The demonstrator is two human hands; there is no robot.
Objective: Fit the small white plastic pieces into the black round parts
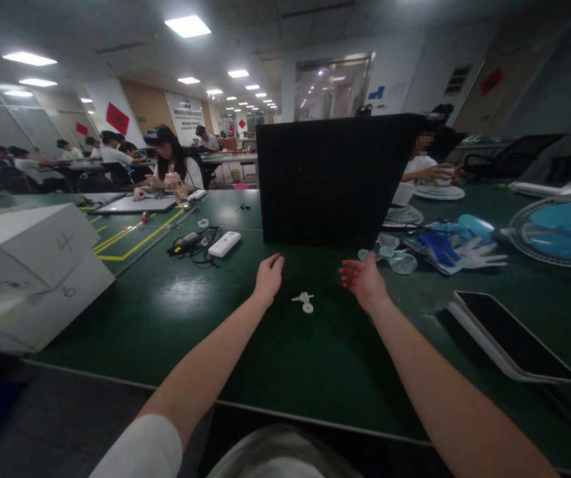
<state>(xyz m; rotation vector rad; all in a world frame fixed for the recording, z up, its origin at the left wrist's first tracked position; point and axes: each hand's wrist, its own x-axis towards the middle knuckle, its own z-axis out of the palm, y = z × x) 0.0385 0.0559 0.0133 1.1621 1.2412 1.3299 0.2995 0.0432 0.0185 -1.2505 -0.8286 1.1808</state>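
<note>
Both my arms reach forward over a dark green table (275, 358). My left hand (268, 277) rests on the table with its fingers curled loosely downward and nothing visible in it. My right hand (363, 279) hovers just above the table, palm turned inward, fingers slightly apart and empty. Between the two hands lie two small white plastic parts (304, 302), untouched. A black upright panel (332, 179) stands directly behind the hands.
White boxes (31, 279) are stacked at the left. A tablet (509, 335) lies at the right. Fan blades, gloves (445, 252) and a fan grille (559, 232) sit at the far right. A white remote (224, 243) and cables lie left of the panel. Other people work at tables behind.
</note>
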